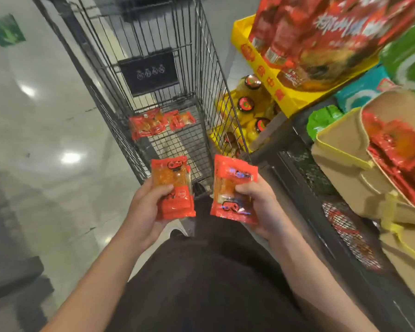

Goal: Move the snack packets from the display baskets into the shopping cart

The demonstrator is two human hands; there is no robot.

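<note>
Packets, head view: two red-orange snack packs are in hand, one per hand, both held above the near end of the cart [153, 97], not yet inside it. Left hand [145, 212] grips the left packet [173, 188], thumb curled across its front; there may be a second pack stacked behind it, can't tell for sure. Right hand [261, 207] grips the right packet [233, 190], thumb pinching its right edge.

Step, as I judge it: carry phase, picked and brought over, drop pending. Next move calls for reaching both hands forward past the near rim and letting go so the packs land on the wire floor.

Several packets already in cart [158, 123] lie flat at its far end, so the task is partway. More red packs sit in the cardboard basket [340, 149] on the right, well apart from the hands.

Orientation: both held packs are rectangles with long axis running roughly away from the person, toward the cart. Left one tilts slightly, top edge toward the cart. Right one leans a bit, top corner toward the cart; its print looks upside down relative to the left one. Faces are turned up to the camera.
</note>
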